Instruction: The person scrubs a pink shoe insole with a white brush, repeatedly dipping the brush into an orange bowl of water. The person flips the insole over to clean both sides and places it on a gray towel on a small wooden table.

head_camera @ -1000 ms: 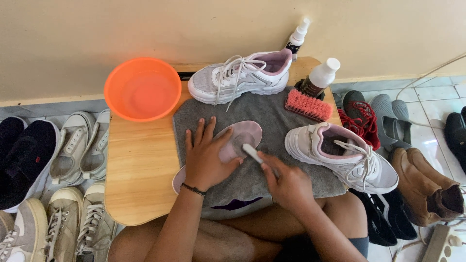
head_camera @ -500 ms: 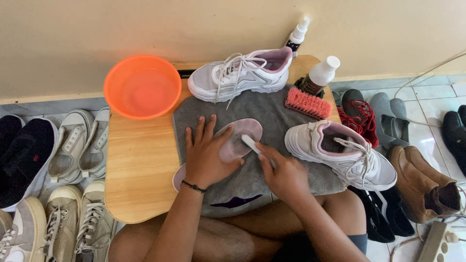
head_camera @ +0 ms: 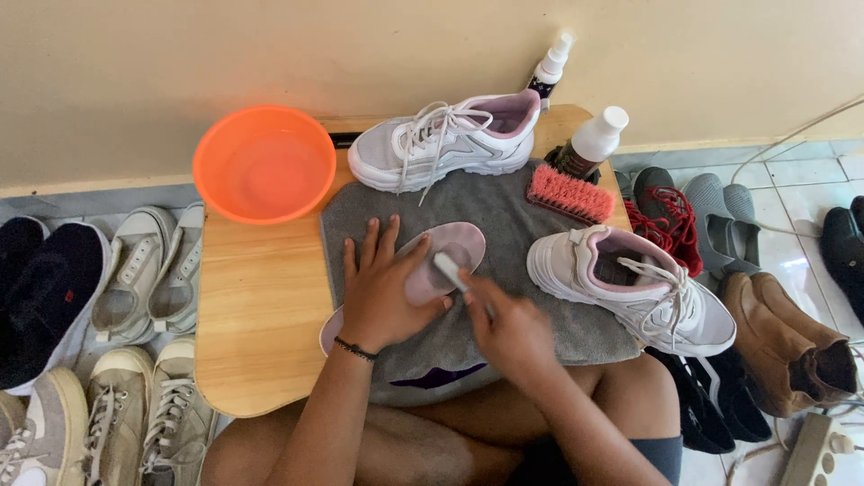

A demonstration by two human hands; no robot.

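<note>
Left hand (head_camera: 385,292) flat, grip released, pressing pink insole (head_camera: 432,265) onto grey towel (head_camera: 504,211) on worktop (head_camera: 256,306). Right hand (head_camera: 511,328) grip clenched on small white brush (head_camera: 447,268), bristles touching insole just beside left fingertips. White sneaker (head_camera: 630,288) right of right hand.

head cam | looks steeply down | close over table (head_camera: 261,306)

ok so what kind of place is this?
Likely a home floor corner used for shoe cleaning: low wooden table against a plain wall, tiled floor, rows of worn shoes either side, orange plastic basin.
</note>
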